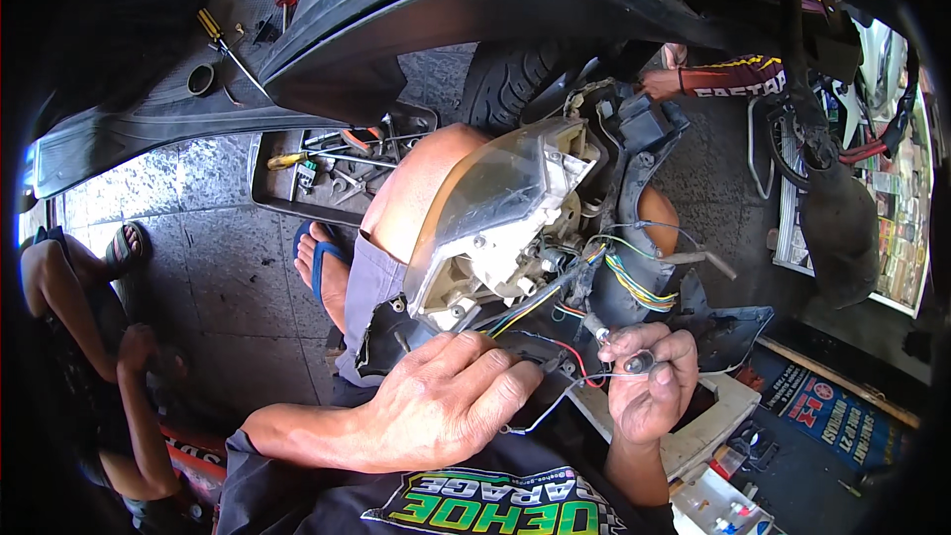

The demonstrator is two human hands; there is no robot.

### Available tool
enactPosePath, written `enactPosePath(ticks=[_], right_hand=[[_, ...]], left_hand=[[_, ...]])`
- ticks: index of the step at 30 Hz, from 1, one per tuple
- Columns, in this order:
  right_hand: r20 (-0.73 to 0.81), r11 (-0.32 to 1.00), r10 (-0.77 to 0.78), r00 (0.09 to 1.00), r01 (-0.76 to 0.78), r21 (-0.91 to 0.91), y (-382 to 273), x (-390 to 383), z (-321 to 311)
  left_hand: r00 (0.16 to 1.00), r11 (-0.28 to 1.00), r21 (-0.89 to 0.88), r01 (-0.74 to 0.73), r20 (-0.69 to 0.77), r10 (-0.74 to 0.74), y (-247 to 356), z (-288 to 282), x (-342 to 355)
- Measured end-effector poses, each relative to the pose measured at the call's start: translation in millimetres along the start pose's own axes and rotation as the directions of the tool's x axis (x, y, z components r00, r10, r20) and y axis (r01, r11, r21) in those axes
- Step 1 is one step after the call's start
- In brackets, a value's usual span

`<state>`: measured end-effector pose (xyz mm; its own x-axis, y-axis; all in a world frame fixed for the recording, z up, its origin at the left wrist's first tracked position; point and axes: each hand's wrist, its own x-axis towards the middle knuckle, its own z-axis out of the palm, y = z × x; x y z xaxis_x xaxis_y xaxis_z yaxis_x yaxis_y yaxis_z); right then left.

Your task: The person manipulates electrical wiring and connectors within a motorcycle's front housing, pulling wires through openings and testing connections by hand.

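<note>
A motorcycle headlight unit (495, 218) with a clear lens and white housing rests over my knees, its back and wiring toward my right. My left hand (436, 401) is closed beside its lower edge, fingers curled round a thin wire (545, 416); the fingertips' grip is partly hidden. My right hand (654, 386) pinches a small dark cylindrical socket (639, 363) between thumb and fingers. By its fingertips sits a grey bulb holder (594, 325). Red and black wires run between the hands. A yellow, blue and white wire bundle (639, 282) loops out behind the headlight.
A tool tray (265, 178) with screwdrivers and pliers lies beyond my knee. More screwdrivers (226, 48) rest on a dark panel at upper left. Black bodywork (446, 30) overhangs a tire (505, 79). Another person's hand (662, 82) is behind the headlight; someone sits at left.
</note>
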<state>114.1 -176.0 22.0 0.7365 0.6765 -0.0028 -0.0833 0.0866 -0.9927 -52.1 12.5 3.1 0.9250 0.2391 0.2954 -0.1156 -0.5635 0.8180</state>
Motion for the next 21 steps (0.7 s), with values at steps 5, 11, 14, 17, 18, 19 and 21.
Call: enactPosePath(ticks=[5, 11, 14, 17, 18, 19, 21], right_hand=[[-0.008, 0.999, -0.001, 1.000, 0.001, 0.047, 2.8, -1.8, -3.3], [-0.093, 0.977, 0.064, 0.994, -0.044, 0.207, 7.5, 0.4, -9.1], [-0.100, 0.972, 0.077, 0.992, -0.052, 0.228, 7.4, 1.7, -7.3], [-0.091, 0.972, 0.082, 0.992, -0.059, 0.226, 6.7, 1.5, -6.7], [-0.088, 0.973, 0.079, 0.993, -0.058, 0.223, 6.2, 1.8, -5.5], [-0.086, 0.974, 0.075, 0.993, -0.055, 0.220, 5.4, 2.2, -3.6], [-0.093, 0.985, 0.068, 0.993, -0.052, 0.165, 3.9, 1.5, 0.3]], left_hand=[[0.999, 1.000, 0.015, 0.022, 0.023, -0.023, 0.7, 1.9, 0.1], [0.999, 1.000, 0.007, 0.018, 0.048, -0.018, 1.4, 0.9, 1.0], [0.999, 1.000, 0.006, 0.020, 0.042, -0.020, 0.5, 2.2, 0.1], [0.999, 1.000, -0.006, 0.028, 0.040, -0.027, -0.2, 2.0, 0.7], [0.999, 1.000, -0.009, 0.029, 0.038, -0.029, -1.1, 2.6, 0.7], [0.999, 1.000, -0.013, 0.029, 0.035, -0.028, -1.7, 2.9, 1.2], [0.998, 0.999, -0.028, 0.045, 0.035, -0.044, -1.1, 3.1, 3.1]])
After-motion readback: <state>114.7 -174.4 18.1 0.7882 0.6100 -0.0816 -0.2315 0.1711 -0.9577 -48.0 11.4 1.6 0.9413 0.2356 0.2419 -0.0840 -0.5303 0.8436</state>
